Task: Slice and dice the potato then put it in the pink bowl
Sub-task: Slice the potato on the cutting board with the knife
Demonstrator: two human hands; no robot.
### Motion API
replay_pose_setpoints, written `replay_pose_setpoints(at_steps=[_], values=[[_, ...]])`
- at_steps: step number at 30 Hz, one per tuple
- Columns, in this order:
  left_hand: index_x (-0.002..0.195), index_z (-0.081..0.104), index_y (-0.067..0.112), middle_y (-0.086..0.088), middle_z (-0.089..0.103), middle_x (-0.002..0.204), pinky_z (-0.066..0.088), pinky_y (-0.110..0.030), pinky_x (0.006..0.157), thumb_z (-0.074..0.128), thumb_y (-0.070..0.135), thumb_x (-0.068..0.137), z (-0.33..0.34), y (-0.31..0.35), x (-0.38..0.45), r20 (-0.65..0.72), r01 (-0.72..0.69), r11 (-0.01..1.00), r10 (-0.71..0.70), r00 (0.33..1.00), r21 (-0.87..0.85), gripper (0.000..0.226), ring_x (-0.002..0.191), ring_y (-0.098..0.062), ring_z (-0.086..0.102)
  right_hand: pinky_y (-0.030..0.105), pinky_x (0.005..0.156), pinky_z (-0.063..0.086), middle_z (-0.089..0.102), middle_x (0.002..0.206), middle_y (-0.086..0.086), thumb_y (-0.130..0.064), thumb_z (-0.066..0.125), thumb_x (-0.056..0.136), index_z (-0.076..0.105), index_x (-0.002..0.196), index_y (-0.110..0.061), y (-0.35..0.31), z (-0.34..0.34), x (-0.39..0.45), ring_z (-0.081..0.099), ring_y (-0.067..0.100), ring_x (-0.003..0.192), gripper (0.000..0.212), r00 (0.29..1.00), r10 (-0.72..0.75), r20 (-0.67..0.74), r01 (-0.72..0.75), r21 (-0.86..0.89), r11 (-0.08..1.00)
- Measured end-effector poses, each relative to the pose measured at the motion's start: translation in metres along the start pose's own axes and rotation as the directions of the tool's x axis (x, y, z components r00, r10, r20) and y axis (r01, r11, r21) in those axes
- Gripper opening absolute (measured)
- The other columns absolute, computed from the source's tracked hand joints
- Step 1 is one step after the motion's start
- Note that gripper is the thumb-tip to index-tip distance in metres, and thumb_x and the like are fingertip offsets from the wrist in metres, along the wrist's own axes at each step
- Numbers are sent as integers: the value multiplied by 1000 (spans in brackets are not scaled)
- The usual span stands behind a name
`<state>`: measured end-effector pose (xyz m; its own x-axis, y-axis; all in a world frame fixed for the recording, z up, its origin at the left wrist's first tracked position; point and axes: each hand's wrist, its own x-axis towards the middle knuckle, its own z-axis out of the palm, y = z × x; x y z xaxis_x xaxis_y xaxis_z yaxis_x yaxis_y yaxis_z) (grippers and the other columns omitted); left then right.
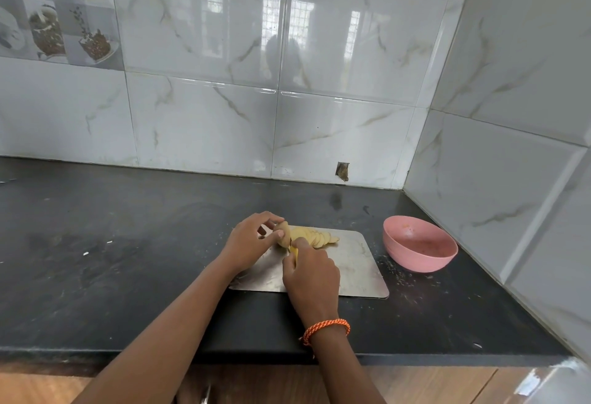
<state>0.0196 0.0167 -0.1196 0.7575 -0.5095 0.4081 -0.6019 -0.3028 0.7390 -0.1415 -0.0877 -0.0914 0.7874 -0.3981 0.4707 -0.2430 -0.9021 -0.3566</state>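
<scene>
Left hand pinches potato on board, bowl at 3 o'clock; right hand holds knife w/ blade near fingertips, slip could nick them.

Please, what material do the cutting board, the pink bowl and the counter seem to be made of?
The cutting board looks like metal, probably stainless steel: thin, grey, dull sheen, fine scratches. The pink bowl seems plastic or a similar moulded material: matte, even colour, faint specks inside. The counter looks like dark stone, perhaps granite: black, slightly mottled, with a soft polish.
</scene>
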Motion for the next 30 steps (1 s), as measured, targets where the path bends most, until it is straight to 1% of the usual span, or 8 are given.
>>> replay_pose_setpoints(at_steps=[4, 9, 14, 18, 20, 25, 27, 30], values=[[116, 72, 41, 23, 70, 120, 51, -30, 91, 78, 35, 95, -1, 3, -1, -8, 34, 999, -34, 999, -27, 22, 106, -4, 65, 31, 60, 34, 68, 92, 1, -34, 42, 105, 53, 127, -24, -1, -5, -1, 55, 18, 76, 27, 999, 24, -42, -25, -12, 1000], [115, 72, 42, 26, 68, 122, 54, -41, 96, 79, 41, 93, -1, 3, -1, -11, 62, 998, -62, 998, -9, 24, 105, -3, 66, 22, 50, 18, 68, 90, 0, -37, 39, 108, 51, 132, -26, -6, -10, -4, 46, 15, 69, 29, 999, -22, -46, 21, -13, 1000], [115, 73, 40, 26, 67, 122, 55, -44, 97, 81, 45, 89, -1, 5, -2, -22, 63, 998, -64, 998, -28, 28, 105, -4, 66, 26, 51, 25, 68, 90, 1, -37, 40, 108, 50, 134, -25, -6, -10, -4, 48, 15, 69, 30, 999, -25, -28, 24, -12, 1000], [114, 75, 41, 27, 66, 121, 55, -43, 96, 71, 66, 75, -1, 6, -3, -31, 64, 997, -65, 997, -37, 47, 102, -3, 65, 23, 50, 23, 69, 92, 1, -37, 39, 108, 49, 136, -26, -7, -11, -4, 48, 15, 70, 31, 1000, -22, -15, 22, -26, 999], [115, 75, 42, 28, 65, 121, 56, -42, 96, 68, 69, 73, -1, 6, -2, -33, 63, 998, -64, 997, -30, 50, 100, -2, 65, 25, 51, 25, 68, 92, 0, -37, 38, 109, 49, 136, -26, -7, -11, -3, 48, 15, 70, 31, 1000, -19, -6, 19, -31, 999], [115, 75, 41, 28, 65, 120, 57, -43, 94, 79, 49, 87, 0, 2, 0, -32, 58, 998, -58, 998, -10, 30, 99, -2, 65, 25, 52, 27, 69, 91, 0, -38, 39, 108, 50, 136, -26, -6, -10, -3, 52, 16, 71, 32, 1000, -9, -8, 9, -24, 1000], [115, 75, 41, 27, 66, 120, 57, -43, 94, 80, 46, 88, 0, 1, 0, -33, 58, 998, -58, 998, 0, 28, 99, -2, 66, 23, 51, 26, 68, 91, -1, -38, 38, 109, 49, 136, -26, -6, -10, -2, 51, 15, 71, 32, 1000, -12, -1, 12, -21, 1000], [113, 73, 41, 26, 67, 119, 57, -42, 95, 81, 44, 90, -1, 2, 0, -35, 63, 998, -63, 997, 8, 25, 100, -1, 67, 26, 56, 34, 68, 90, -1, -38, 39, 109, 49, 136, -27, -7, -9, -2, 54, 13, 72, 32, 1000, -12, 4, 12, -24, 1000]])
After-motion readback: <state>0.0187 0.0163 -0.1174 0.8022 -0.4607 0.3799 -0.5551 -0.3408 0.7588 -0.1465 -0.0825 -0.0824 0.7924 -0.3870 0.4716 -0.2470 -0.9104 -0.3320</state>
